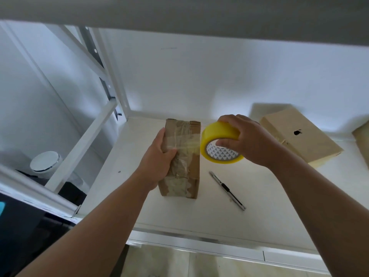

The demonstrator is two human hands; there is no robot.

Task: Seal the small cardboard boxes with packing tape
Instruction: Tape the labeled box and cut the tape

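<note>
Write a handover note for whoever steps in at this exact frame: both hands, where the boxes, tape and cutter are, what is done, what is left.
Left hand: grips the left side of the brown box, thumb on top pinning the tape end.
Right hand: holds the yellow tape roll just right of the box, with a clear strip stretched across the box top.
Utility knife: lies on the shelf, right of the box.
Pale box: lies at far right, untouched.
Done: strip started.
Left: cut it, press it down, then probably the pale box.
</note>
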